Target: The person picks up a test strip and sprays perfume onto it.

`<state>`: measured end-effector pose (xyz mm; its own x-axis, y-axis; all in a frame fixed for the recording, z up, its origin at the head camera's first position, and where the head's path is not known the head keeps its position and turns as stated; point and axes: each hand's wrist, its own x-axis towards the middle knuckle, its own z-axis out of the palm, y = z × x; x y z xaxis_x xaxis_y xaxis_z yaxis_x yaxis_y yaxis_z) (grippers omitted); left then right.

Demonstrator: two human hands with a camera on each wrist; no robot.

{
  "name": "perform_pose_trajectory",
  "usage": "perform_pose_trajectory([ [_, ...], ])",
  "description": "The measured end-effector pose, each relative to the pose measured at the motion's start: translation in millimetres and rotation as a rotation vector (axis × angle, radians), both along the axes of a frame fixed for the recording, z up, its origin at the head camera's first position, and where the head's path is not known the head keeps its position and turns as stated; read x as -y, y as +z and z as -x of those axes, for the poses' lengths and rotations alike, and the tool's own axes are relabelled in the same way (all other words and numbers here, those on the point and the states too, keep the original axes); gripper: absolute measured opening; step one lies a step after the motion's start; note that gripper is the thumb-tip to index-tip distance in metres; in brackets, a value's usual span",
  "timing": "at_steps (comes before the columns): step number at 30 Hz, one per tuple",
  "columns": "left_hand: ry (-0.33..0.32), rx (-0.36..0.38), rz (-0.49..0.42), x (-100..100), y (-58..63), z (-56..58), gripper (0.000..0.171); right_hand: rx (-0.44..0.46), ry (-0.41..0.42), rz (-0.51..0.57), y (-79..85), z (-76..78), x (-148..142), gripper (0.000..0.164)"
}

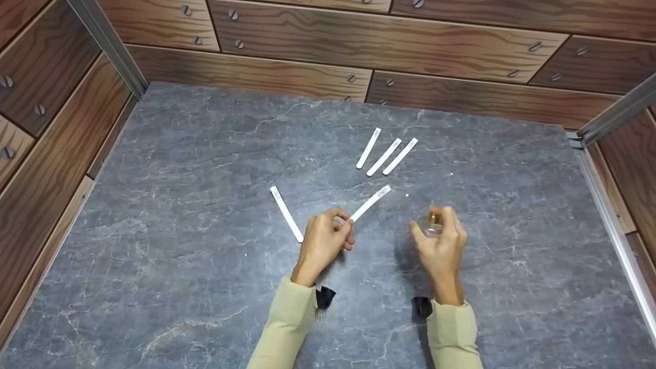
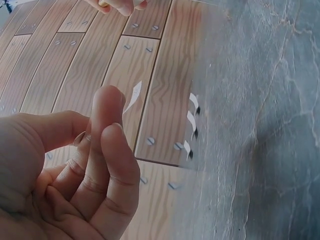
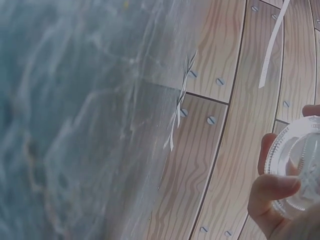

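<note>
In the head view, my left hand (image 1: 324, 238) pinches the near end of a white paper test strip (image 1: 370, 203) between thumb and fingers. The strip slants up to the right, with faint print at its far end. My right hand (image 1: 442, 248) grips a small clear glass perfume bottle (image 1: 432, 229) with a gold neck, its index finger over the top. In the right wrist view, the round ridged base of the bottle (image 3: 309, 142) shows, with the thumb against it. Bottle and strip are apart. Another white strip (image 1: 286, 213) lies left of my left hand, its lower end beside the hand.
Three more white strips (image 1: 385, 157) lie side by side farther back on the grey marbled table (image 1: 205, 154). Tiny white specks (image 1: 407, 195) dot the surface. Wood-patterned panels (image 1: 307, 41) stand behind and at both sides, with metal posts (image 1: 110, 46) at the corners.
</note>
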<state>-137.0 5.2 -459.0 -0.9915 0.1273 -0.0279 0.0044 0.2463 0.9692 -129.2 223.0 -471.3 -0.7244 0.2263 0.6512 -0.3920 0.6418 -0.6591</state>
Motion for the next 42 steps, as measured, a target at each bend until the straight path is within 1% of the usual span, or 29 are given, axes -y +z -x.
perform_pose_trajectory([
  [4, -0.002, -0.005, 0.002, 0.2, -0.2, 0.1, 0.006, 0.003, -0.013, 0.013, 0.0, -0.5, 0.8, 0.037],
  [9, 0.000, -0.009, -0.002, 0.5, -0.1, 0.2, 0.006, 0.006, -0.011, 0.017, 2.7, -1.1, 1.6, 0.037],
  [13, -0.003, -0.007, -0.006, 1.0, 0.6, 0.0, 0.006, 0.002, -0.015, 0.014, 1.9, -1.2, 2.2, 0.038],
  [21, -0.002, -0.013, -0.019, 1.4, 1.1, 0.1, 0.007, 0.009, -0.043, 0.028, 2.4, -1.4, 2.9, 0.041],
  [32, 0.002, -0.020, -0.002, 0.7, -0.3, -1.3, 0.006, 0.017, -0.021, 0.040, 3.3, -1.5, 3.4, 0.041],
  [42, -0.008, -0.028, 0.000, -0.3, -0.2, -0.6, 0.006, -0.018, -0.006, 0.017, 2.6, -1.3, 3.2, 0.039],
])
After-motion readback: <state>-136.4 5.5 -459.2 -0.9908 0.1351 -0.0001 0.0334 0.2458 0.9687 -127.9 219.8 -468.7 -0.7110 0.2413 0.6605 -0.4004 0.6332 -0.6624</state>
